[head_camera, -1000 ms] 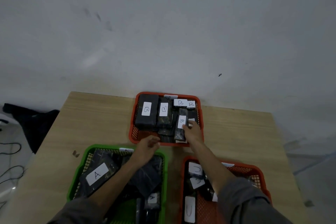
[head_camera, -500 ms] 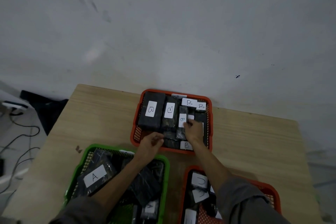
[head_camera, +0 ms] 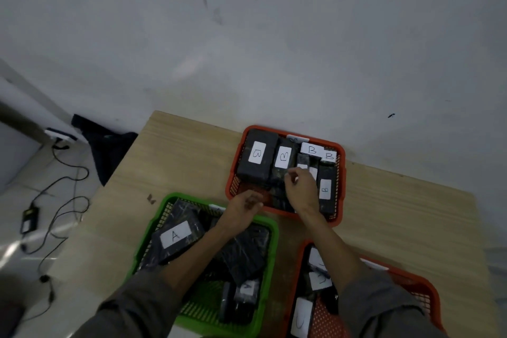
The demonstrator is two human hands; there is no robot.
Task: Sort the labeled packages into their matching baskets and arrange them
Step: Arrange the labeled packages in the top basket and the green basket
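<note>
Perforated plastic baskets (head_camera: 285, 217) on a matt wood-grain table (head_camera: 178, 162) — packages (head_camera: 256, 159) seemingly glossy-wrapped, paper-labelled.

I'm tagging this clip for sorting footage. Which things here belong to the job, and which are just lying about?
Job:
far orange basket of B packages
green basket with A package
near orange basket with C packages
left hand, right hand

Lying about:
cables on the floor
dark cloth
</note>
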